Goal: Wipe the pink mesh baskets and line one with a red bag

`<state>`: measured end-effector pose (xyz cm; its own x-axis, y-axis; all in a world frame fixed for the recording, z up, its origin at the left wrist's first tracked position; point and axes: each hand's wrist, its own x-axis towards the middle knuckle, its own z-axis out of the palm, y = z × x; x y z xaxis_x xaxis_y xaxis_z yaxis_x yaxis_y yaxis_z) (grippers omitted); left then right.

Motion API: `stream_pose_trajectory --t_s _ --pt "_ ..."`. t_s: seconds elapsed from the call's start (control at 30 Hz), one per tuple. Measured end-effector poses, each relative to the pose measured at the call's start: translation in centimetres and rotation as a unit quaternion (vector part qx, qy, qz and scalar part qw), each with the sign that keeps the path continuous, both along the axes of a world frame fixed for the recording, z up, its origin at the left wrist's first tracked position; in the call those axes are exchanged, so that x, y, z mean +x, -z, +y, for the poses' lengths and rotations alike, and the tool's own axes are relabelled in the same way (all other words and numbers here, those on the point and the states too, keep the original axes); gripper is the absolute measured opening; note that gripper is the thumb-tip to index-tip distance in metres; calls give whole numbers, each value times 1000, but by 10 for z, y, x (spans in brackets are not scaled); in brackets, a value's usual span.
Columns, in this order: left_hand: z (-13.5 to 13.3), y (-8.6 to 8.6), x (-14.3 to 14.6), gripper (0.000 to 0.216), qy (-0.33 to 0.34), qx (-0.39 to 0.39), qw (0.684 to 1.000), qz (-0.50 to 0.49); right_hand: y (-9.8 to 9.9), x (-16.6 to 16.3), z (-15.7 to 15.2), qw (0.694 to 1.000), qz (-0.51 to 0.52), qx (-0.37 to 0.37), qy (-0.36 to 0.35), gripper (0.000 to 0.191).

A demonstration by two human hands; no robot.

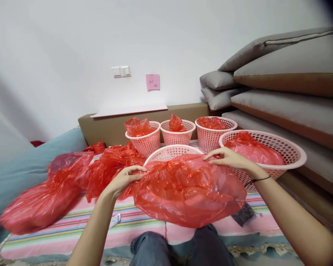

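Note:
A red plastic bag [188,192] spreads over the front of a pink perforated basket [174,149] before me, hiding most of it. At the bag's left edge, my left hand [124,180] pinches the film between thumb and fingers. My right hand [224,159] is closed on the bag's upper right edge, near the basket rim; a thin dark band circles that wrist. The bag's lower part hangs loose above my knees. Whether anything lies inside the bag or basket cannot be seen.
Pink baskets [180,138] holding red bags stand behind; a wider basket [291,151] is at right. More red bags [50,195] lie left on the striped cloth [80,221]. Grey cushions [288,103] are stacked at right. A dark knitted piece [242,215] lies near my knees.

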<state>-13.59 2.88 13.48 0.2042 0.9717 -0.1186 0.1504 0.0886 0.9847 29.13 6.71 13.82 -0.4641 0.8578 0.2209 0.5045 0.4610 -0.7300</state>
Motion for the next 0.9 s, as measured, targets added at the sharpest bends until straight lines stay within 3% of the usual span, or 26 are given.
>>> stream_pose_trajectory --t_s 0.1,0.2,0.37,0.5,0.6,0.7,0.77,0.9 --pt "2 -15 -5 44 57 -43 997 23 -9 2 7 999 18 -11 -43 45" --pt "0 -24 -16 46 87 -51 993 67 -7 13 8 994 83 -58 -49 60" --pt "7 -21 -27 48 93 -29 994 56 9 26 14 977 172 -126 -18 68" --pt "22 -17 -17 51 9 51 998 34 13 14 30 984 154 -87 30 44" --pt "38 -16 -7 47 -58 84 993 54 12 4 48 990 129 -32 41 39" --pt "55 -15 -7 49 -116 130 982 74 8 0 61 995 97 -3 -5 40" --pt "66 -14 -12 48 -138 171 971 93 5 -2 66 996 75 -28 -46 43" --pt "82 -12 -22 24 -144 250 945 152 1 -8 69 992 25 -53 -110 54"
